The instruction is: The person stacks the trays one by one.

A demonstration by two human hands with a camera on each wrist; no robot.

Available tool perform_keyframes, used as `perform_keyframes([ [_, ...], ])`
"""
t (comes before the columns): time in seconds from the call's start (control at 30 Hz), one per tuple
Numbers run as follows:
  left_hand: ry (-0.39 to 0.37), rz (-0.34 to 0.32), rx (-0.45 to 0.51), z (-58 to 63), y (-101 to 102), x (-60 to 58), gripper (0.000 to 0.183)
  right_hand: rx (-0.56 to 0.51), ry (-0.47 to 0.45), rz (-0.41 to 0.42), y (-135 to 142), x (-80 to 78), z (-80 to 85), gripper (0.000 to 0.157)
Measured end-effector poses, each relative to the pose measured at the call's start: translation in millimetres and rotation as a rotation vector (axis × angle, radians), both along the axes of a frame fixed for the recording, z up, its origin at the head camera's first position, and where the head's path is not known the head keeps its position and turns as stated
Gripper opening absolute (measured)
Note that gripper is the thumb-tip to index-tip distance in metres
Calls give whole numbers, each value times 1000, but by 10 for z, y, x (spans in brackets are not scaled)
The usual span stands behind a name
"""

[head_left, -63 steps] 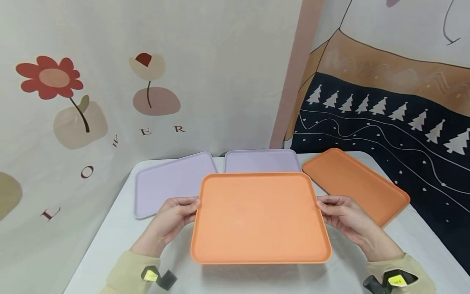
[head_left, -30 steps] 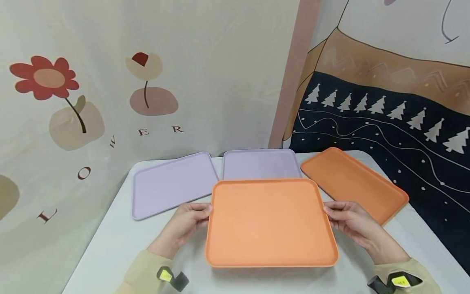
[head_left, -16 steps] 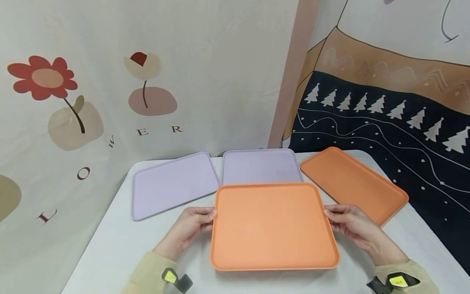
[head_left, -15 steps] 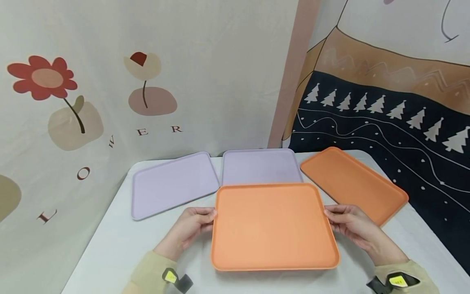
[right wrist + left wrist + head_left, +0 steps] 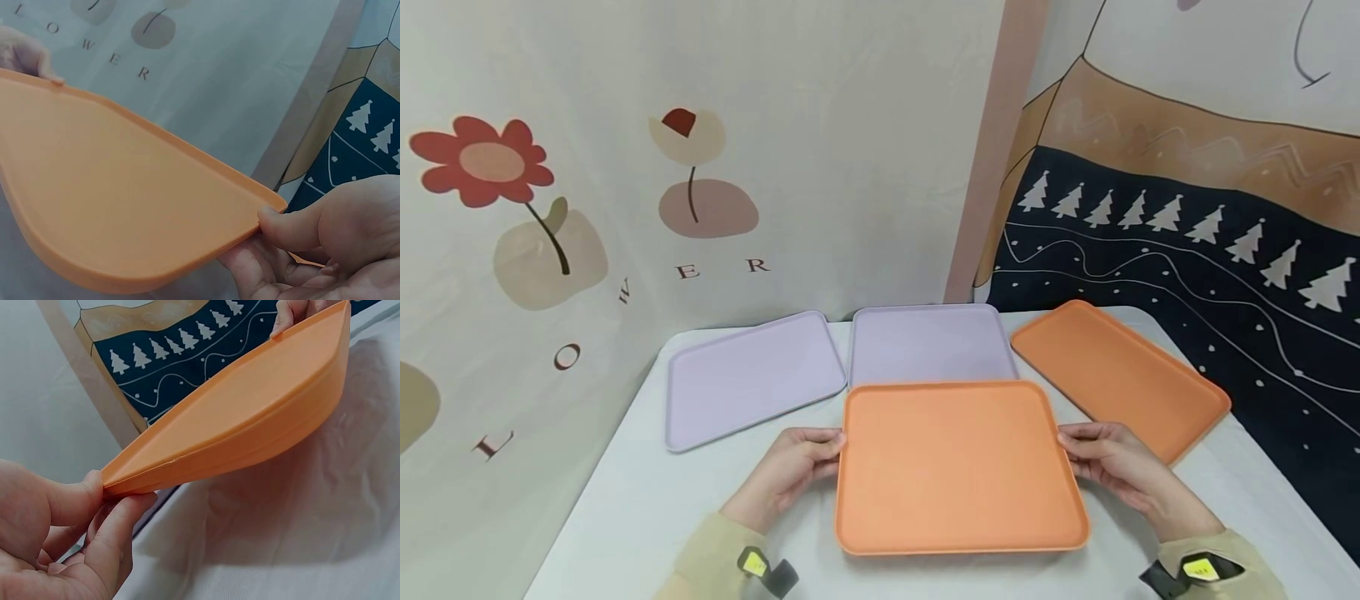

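An orange rectangular tray (image 5: 961, 468) with a low raised rim is held between both hands, clear of the white table and casting a shadow beneath it. My left hand (image 5: 790, 473) pinches its left short side, thumb on top of the rim and fingers below, as the left wrist view shows. On the opposite side my right hand (image 5: 1116, 467) pinches the rim in the same way; its thumb (image 5: 294, 228) lies over the edge in the right wrist view. The near part of a lilac tray (image 5: 932, 343) is hidden behind the held tray.
Another lilac tray (image 5: 752, 379) lies angled at the back left of the white table (image 5: 700, 492). A second orange tray (image 5: 1120, 375) lies slanted at the back right, behind my right hand. Printed cloth (image 5: 850, 150) hangs behind the table.
Both hands have brought the orange tray lower and nearer, with a slight shift to the right. More of the middle lilac tray shows now. Both grips are unchanged.
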State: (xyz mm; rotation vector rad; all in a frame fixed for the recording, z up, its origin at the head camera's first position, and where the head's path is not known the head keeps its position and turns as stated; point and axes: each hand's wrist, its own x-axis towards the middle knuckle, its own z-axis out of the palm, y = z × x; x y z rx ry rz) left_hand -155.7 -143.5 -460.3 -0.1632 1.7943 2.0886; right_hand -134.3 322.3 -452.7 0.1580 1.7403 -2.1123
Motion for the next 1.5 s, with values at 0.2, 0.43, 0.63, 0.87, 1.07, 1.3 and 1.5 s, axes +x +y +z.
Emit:
perform_keyframes([
  [0.2,-2,-3,-7,-34,-9,-5,28,17,1,9,-28,-7,-46,18],
  [0.43,3,3,-27,-96,-16,-26,29,60,-25,-13,-63,-24,-84,16],
  [0.63,2,21,-74,-139,-3,-39,29,96,-30,-18,-72,-38,-120,15],
  [0.87,10,34,-131,-136,29,-34,27,174,-8,-31,-104,-48,-116,22],
  [1.07,23,44,-167,-136,51,-32,24,298,36,-46,-144,-61,-128,32],
  [1.3,51,77,-238,-103,85,-28,18,427,60,-85,-233,-66,-111,29],
  [1.5,71,99,-277,-91,107,-28,15,493,74,-94,-286,-72,-106,26],
])
